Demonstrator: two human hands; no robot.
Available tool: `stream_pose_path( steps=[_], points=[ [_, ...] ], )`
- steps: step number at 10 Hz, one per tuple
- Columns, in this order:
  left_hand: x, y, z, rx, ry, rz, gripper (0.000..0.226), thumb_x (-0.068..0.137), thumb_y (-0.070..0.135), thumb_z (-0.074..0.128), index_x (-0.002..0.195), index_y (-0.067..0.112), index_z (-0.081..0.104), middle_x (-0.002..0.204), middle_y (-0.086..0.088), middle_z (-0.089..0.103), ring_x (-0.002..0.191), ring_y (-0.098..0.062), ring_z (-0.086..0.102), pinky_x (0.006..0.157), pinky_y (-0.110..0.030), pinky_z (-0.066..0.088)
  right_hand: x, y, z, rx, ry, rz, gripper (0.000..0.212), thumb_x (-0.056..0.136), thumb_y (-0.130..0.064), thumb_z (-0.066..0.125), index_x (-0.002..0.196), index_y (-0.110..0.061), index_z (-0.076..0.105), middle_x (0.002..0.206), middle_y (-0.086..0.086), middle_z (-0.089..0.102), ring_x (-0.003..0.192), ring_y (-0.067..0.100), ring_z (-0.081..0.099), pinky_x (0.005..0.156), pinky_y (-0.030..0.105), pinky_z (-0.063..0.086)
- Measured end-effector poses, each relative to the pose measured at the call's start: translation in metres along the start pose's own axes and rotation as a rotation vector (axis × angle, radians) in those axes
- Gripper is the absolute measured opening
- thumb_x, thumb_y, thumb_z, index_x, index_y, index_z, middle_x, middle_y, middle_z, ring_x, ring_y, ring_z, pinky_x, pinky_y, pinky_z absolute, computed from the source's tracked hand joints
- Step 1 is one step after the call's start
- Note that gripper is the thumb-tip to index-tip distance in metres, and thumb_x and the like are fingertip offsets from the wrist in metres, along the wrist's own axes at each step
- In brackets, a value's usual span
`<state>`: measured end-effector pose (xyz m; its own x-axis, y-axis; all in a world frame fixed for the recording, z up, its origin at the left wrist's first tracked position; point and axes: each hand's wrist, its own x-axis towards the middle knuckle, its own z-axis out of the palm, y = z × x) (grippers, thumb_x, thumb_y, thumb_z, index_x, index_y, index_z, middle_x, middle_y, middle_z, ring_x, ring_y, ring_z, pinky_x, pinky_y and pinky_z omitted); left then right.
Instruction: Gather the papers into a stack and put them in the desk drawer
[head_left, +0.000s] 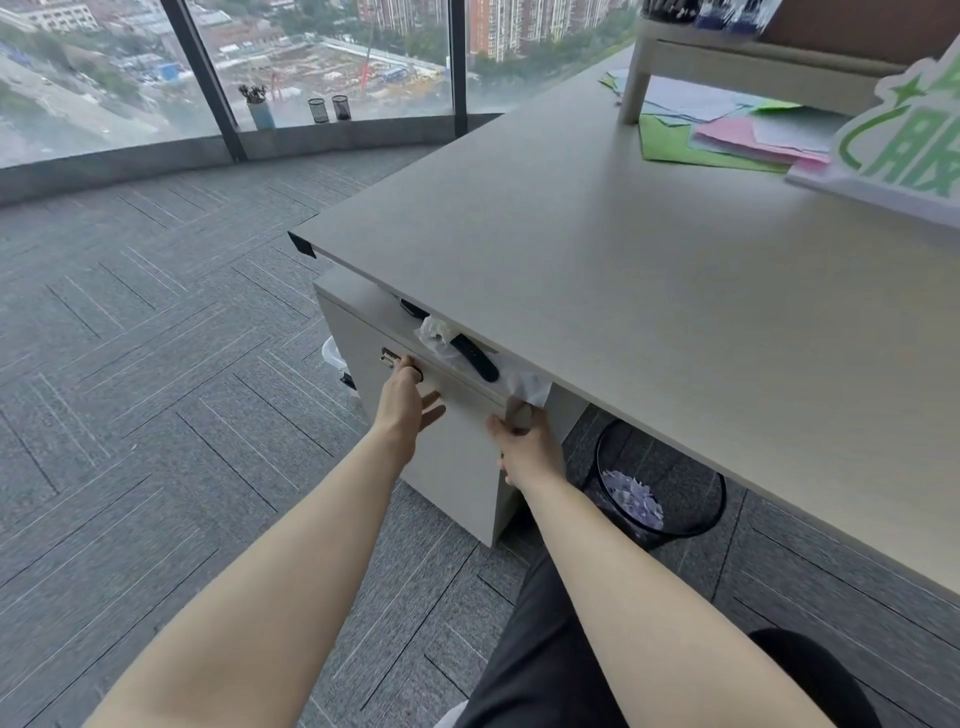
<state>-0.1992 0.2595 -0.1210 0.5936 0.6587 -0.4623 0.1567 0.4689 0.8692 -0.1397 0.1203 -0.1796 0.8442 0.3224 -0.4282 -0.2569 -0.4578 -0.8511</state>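
Observation:
The top drawer (467, 392) of a white pedestal under the desk is pulled partly out, with white crumpled paper and a black object lying inside. My left hand (408, 402) rests on the drawer front beside the lock, fingers spread. My right hand (522, 447) grips the drawer's right front corner. Coloured papers (722, 137) in green, pink and pale blue lie scattered on the far right of the desk (597, 260), partly under a white shelf riser (727, 62).
A green and white sign (904, 150) stands at the desk's right edge. A black mesh waste bin (660, 480) with shredded paper sits under the desk. Grey carpet spreads left toward a window sill holding pen cups (330, 108).

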Motion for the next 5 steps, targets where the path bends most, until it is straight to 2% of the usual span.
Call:
stream_pose_path(
  steps=[1, 2, 3, 4, 5],
  points=[
    [0.001, 0.002, 0.000, -0.013, -0.001, -0.021, 0.029, 0.095, 0.013, 0.033, 0.114, 0.015, 0.054, 0.132, 0.001, 0.042, 0.118, -0.037, 0.059, 0.096, -0.047, 0.053, 0.003, 0.002, 0.000, -0.002, 0.019, -0.013, 0.096, 0.059, -0.074, 0.063, 0.139, -0.022, 0.045, 0.114, 0.014, 0.074, 0.082, 0.020, 0.063, 0.083, 0.051, 0.061],
    [0.002, 0.005, 0.000, -0.008, -0.009, -0.029, 0.032, 0.095, 0.013, 0.032, 0.119, 0.013, 0.053, 0.129, 0.002, 0.041, 0.114, -0.035, 0.059, 0.094, -0.046, 0.053, 0.005, 0.003, 0.001, 0.005, 0.024, -0.029, 0.079, 0.068, -0.066, 0.067, 0.133, -0.023, 0.049, 0.110, 0.015, 0.075, 0.080, 0.021, 0.064, 0.080, 0.051, 0.059],
    [0.004, 0.001, -0.004, 0.021, -0.029, -0.028, 0.049, 0.095, 0.013, 0.032, 0.142, 0.016, 0.045, 0.134, 0.008, 0.036, 0.119, -0.035, 0.059, 0.093, -0.044, 0.054, 0.009, 0.005, 0.003, 0.001, 0.026, -0.038, 0.096, 0.055, -0.075, 0.059, 0.135, -0.024, 0.047, 0.113, 0.015, 0.074, 0.084, 0.023, 0.067, 0.080, 0.051, 0.059],
    [0.003, 0.007, -0.005, 0.050, -0.048, -0.009, 0.050, 0.094, 0.014, 0.032, 0.141, 0.017, 0.046, 0.140, 0.008, 0.040, 0.119, -0.032, 0.060, 0.093, -0.043, 0.053, 0.009, 0.004, 0.000, -0.035, 0.006, -0.018, 0.084, 0.065, -0.054, 0.063, 0.140, -0.025, 0.041, 0.112, 0.009, 0.073, 0.095, 0.032, 0.074, 0.080, 0.054, 0.061],
    [-0.005, -0.006, -0.013, 0.114, 0.009, 0.084, 0.041, 0.095, 0.014, 0.030, 0.124, 0.017, 0.058, 0.137, -0.001, 0.047, 0.117, -0.031, 0.061, 0.101, -0.049, 0.049, -0.008, 0.002, -0.006, -0.125, -0.022, -0.015, 0.081, 0.068, -0.035, 0.063, 0.143, -0.033, 0.033, 0.111, 0.009, 0.072, 0.097, 0.036, 0.073, 0.075, 0.047, 0.062]
  ],
)
